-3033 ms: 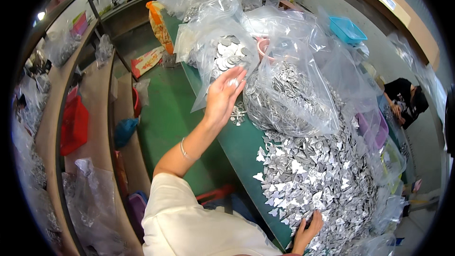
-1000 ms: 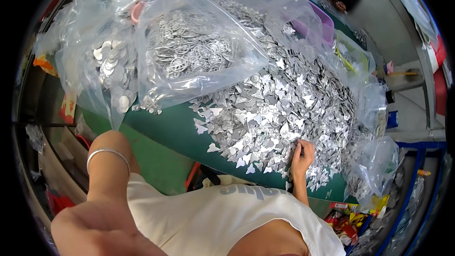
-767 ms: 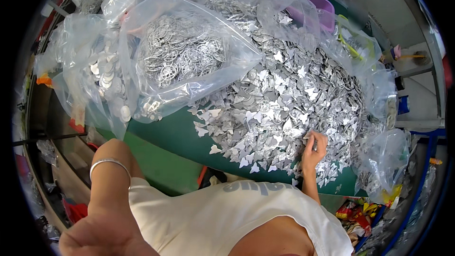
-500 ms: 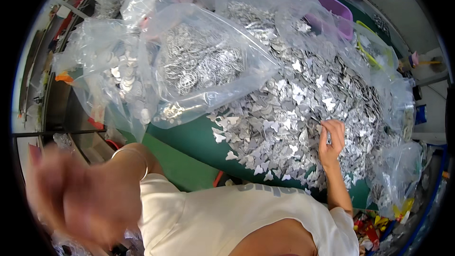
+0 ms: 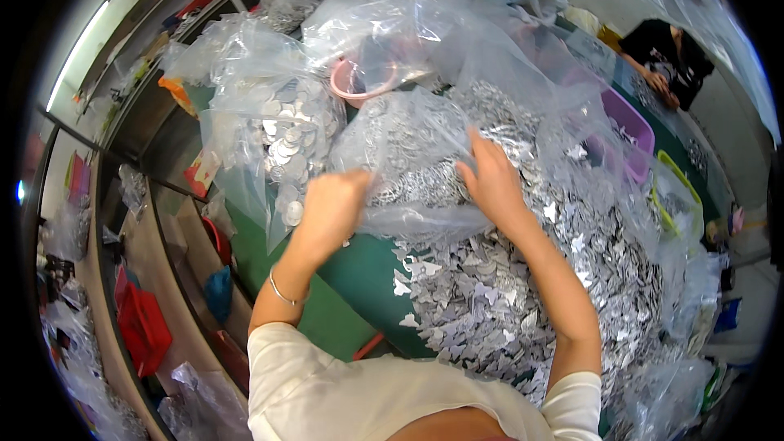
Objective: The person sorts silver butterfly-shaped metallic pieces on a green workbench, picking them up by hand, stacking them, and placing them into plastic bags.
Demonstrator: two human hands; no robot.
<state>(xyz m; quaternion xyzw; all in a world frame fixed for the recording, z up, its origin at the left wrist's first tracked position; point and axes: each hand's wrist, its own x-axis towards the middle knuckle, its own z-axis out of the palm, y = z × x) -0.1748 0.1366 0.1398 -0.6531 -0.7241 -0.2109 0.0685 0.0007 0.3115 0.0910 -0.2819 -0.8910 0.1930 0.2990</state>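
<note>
The middle bag [image 5: 422,218], clear and loaded with metal rings [image 5: 425,184], lies on the green counter [image 5: 359,279] between the two hands. Handling film this slack seems to call for a broad gather of plastic in each hand rather than a fingertip pinch, with both sides kept level so the rings don't slide to one end. A light touch looks wise at the near lip, since it borders the heap of winged pieces [image 5: 482,298] and rings could spill among them. Any pull is probably better made slow and even (thin plastic could stretch or split under a sharp tug).

The left hand [image 5: 335,206] is at the bag's left side, fingers curled in and knuckles up; it is blurred, so whether it grips film can't be told. Its forearm, with a bracelet [image 5: 282,287] near the wrist, rises from the lower left. The right hand [image 5: 494,182] is over the bag's right side, forefinger pointing away from the body, thumb parted from it and aimed inward; no firm grip shows. That elbow is bent outward, the forearm crossing above the heap. Beyond the left hand sits a bag of discs [image 5: 286,143], with a pink basin [image 5: 353,98] behind the middle bag.
</note>
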